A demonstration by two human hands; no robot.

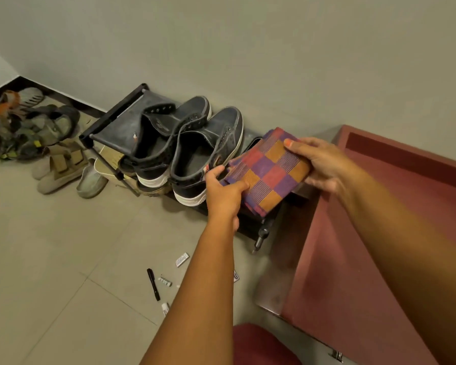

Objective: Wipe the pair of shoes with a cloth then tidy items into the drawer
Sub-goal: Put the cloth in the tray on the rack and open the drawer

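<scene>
Your left hand pinched the lower-left edge of the folded checked cloth at mid-frame, while your right hand gripped its upper-right end, thumb on top, so the cloth's long axis ran between them. The pair of dark high-top shoes sat just left of the cloth on the black rack, heels toward you, the nearer shoe almost touching your left hand. By my judgement that hand had the shorter reach for wiping.
</scene>
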